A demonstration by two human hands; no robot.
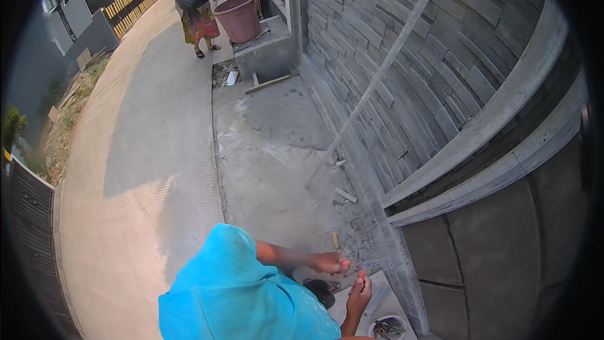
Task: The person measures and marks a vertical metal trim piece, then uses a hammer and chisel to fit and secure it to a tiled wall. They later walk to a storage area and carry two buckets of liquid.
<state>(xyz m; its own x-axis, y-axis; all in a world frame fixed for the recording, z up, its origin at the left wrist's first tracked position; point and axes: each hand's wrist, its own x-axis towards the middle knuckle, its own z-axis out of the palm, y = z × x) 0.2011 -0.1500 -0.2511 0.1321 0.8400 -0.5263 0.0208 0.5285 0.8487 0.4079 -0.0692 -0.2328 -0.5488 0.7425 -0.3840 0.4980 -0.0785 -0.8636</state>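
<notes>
On grey ground, pale board lying, white tub resting near its edge. Left hand, right hand each seemingly pinching small orange piece at fingertips. Fine handwork seemingly going on; next move probably needing steady fingers.

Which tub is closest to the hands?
The small pale tub at the picture's bottom edge, near the right hand. The big pink tub stands far away, beside a person.

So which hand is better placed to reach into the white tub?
Right, most likely: the right hand is just beside the white tub at the picture's lower edge, while the left hand is farther up and away.
</notes>
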